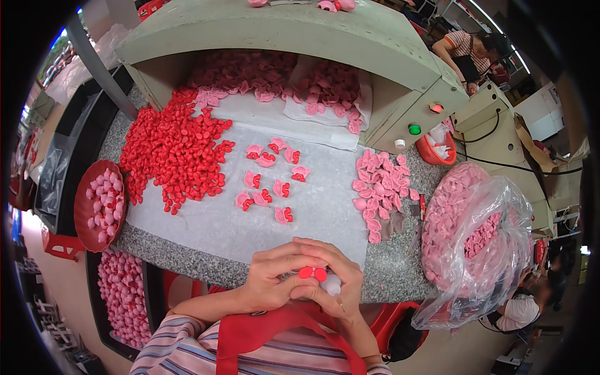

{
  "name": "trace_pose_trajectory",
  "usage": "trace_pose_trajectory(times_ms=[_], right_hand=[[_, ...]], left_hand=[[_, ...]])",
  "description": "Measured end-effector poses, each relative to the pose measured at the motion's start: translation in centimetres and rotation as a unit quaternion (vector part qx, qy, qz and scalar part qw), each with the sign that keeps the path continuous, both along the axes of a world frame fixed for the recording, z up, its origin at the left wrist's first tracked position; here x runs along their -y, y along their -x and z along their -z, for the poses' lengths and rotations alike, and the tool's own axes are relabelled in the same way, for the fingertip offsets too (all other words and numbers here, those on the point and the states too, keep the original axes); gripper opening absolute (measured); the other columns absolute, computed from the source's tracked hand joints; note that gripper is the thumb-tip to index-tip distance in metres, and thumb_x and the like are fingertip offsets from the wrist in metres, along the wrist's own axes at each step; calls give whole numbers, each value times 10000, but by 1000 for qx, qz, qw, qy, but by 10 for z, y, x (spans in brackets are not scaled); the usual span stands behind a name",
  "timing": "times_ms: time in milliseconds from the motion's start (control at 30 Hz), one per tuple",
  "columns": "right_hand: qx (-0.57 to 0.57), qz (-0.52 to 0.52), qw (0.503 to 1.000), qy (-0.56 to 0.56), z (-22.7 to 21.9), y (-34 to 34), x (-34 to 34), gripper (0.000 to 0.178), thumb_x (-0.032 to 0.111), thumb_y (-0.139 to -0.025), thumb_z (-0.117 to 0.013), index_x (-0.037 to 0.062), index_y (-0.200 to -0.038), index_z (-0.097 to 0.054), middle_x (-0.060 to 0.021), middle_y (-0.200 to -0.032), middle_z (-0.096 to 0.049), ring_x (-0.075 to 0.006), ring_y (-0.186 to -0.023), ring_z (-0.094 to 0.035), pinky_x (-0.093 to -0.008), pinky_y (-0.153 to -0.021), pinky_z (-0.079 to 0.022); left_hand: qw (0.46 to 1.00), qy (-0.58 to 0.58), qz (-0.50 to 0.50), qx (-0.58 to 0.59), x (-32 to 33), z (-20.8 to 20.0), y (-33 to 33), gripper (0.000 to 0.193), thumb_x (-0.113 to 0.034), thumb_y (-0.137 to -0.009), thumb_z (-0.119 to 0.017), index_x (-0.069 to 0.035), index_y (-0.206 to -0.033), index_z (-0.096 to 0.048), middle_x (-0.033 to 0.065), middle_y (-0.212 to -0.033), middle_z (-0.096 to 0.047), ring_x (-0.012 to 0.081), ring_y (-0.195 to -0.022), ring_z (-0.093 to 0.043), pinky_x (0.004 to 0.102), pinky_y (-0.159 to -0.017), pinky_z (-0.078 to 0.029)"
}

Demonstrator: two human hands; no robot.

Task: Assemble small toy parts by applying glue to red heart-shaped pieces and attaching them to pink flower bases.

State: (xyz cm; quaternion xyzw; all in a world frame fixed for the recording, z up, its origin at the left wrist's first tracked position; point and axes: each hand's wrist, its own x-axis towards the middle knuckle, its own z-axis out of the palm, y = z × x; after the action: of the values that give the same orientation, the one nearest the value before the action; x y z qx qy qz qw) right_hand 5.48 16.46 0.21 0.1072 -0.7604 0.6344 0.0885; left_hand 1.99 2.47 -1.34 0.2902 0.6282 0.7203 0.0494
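A small red piece [312, 273] with two round ends sits between the person's hands, over the near edge of the speckled table [397, 269]. The left hand [270, 270] and the right hand [344, 273] are pressed together, pinching it. Something pale [331, 285] pokes out beside it, too hidden to name. From the hands, pink-and-red bits [252, 180] lie on white paper [206, 228] at 11 o'clock. A big red pile [175, 150] is between 10 and 11, and a pink pile [378, 181] is at 1. Near 3, a clear bag [509, 219] has more pink bits. A red bowl [83, 215] is between 9 and 10. At 12 stands a big gray-green box [294, 31]; any writing there is too small to read.
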Motion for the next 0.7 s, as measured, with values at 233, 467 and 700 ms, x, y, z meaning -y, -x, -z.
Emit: trace_pose_trajectory(times_ms=[233,467,700], right_hand=[[-3,39,999,-12,4,-2,3,521,224,-621,-777,-10,-1040,-573,-154,-1047,-592,-245,-935,-584,-319,-789,-465],[123,42,982,137,3,2,1,656,53,-647,-746,-7,-1230,-449,-85,-1027,-585,-138,-873,-561,-248,-766,-443],[243,-52,906,342,-15,-1,-13,548,57,-764,-594,-4,-1274,-402,-75,-973,-583,-76,-731,-541,-186,-566,-413]], left_hand=[[1000,-5,28,0,-1,1,4,213,74,-731,-602,14,-934,-627,126,-910,-606,165,-772,-605,250,-634,-486],[951,-94,124,266,-3,-4,15,362,13,-754,-623,34,-1105,-539,101,-1052,-528,166,-974,-535,257,-812,-443],[924,-177,210,267,14,-7,17,356,20,-792,-584,24,-1140,-506,138,-1105,-502,206,-1011,-525,309,-840,-453]])
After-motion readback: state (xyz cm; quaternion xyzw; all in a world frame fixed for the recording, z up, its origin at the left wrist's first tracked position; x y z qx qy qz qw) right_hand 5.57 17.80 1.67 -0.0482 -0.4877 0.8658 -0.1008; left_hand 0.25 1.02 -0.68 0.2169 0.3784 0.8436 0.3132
